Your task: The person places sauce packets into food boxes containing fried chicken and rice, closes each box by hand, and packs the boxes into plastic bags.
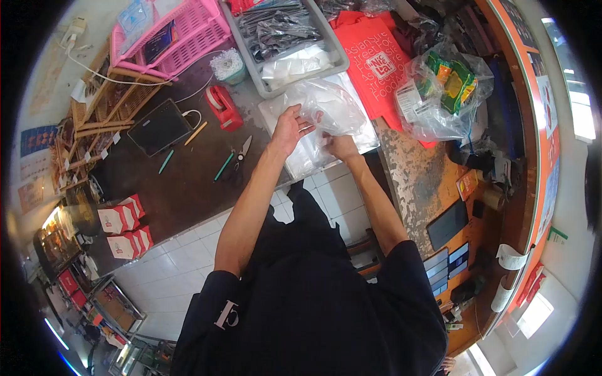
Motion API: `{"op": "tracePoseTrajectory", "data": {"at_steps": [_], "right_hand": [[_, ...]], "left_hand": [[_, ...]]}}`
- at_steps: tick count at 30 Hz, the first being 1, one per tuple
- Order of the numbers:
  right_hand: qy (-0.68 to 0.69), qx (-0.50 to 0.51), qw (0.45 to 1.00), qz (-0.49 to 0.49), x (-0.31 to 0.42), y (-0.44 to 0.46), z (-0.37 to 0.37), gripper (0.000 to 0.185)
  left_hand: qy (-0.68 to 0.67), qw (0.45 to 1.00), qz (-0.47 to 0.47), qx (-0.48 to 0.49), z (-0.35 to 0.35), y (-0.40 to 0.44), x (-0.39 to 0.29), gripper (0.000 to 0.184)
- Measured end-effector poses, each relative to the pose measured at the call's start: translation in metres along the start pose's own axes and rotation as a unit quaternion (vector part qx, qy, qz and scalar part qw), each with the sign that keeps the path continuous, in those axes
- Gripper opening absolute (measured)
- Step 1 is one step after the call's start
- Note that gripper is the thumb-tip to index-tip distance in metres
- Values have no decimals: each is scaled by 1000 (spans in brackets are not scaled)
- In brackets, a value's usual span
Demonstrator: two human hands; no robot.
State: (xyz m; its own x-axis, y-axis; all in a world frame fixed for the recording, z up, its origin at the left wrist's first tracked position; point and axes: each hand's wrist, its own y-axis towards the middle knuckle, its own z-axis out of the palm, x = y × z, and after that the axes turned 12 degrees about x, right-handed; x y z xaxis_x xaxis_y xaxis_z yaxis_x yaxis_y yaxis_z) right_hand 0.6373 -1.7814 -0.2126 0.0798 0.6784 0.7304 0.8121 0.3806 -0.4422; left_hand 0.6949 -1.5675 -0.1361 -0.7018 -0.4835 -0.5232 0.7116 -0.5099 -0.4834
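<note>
A clear plastic bag [335, 106] is puffed up above a stack of flat clear plastic sheets or bags [305, 160]. At its left side, my left hand [290, 130] has its fingers apart, with the fingertips against or right beside the film. My right hand [342, 148] is closed on the bag's near edge; its fingertips are partly hidden by the film. Just beyond the bag stands a grey tray [342, 62] with black plastic cutlery [276, 31] and white plastic packets [298, 66].
Left on the dark table lie a red tape dispenser [223, 108], scissors [243, 152], pens, and a black tablet [161, 128]. Red-and-white boxes [130, 244] sit at its edge. To the right are red bags [370, 62] and a clear bag of green packets [454, 88].
</note>
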Motion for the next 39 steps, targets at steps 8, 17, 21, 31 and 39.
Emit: {"op": "tracePoseTrajectory", "data": {"at_steps": [8, 17, 21, 31, 39], "right_hand": [[-238, -210, 911, -262, -28, 35, -9, 51], [-91, -116, 987, -63, -77, -26, 63, 31], [-142, -93, 984, -48, -74, -56, 55, 25], [-108, -157, 974, -122, 11, -23, -12, 15], [-321, -259, 882, -227, -15, 15, -8, 13]], "left_hand": [[115, 991, 16, -74, 1, -25, 15, 48], [720, 591, 348, -104, 58, -80, 77, 50], [756, 635, 157, -26, 3, -33, 107, 74], [723, 664, 186, -54, -30, -20, 94, 82], [696, 669, 249, 83, 27, -44, 48, 102]]}}
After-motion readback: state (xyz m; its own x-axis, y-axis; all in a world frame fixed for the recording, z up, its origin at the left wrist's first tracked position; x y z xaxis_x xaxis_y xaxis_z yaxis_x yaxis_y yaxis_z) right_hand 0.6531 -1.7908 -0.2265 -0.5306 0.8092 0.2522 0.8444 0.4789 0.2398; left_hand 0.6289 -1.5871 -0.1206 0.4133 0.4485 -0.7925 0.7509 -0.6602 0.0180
